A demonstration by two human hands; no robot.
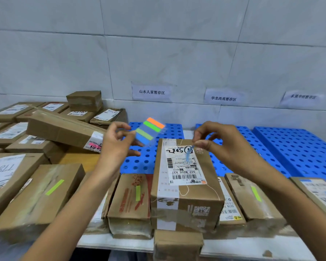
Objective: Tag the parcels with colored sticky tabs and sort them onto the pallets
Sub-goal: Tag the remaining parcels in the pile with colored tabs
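Observation:
My left hand (117, 146) pinches a clear sheet of colored sticky tabs (149, 131) with orange, green and blue strips, held above the table. My right hand (220, 142) pinches a single blue tab (189, 153) that hangs just over the white shipping label (183, 166) of a tall brown parcel (184, 185) standing in front of me. Parcels to its left (132, 200) and right (252, 198) each carry a green tab. Three blue perforated pallets (297, 147) lie behind, under paper signs on the wall.
A pile of brown cardboard parcels (45, 132) fills the left side of the table. A large box with a green tab (41, 194) sits at front left. Another parcel with a blue tab (320, 193) lies at far right. A small box (177, 243) stands at the table's front edge.

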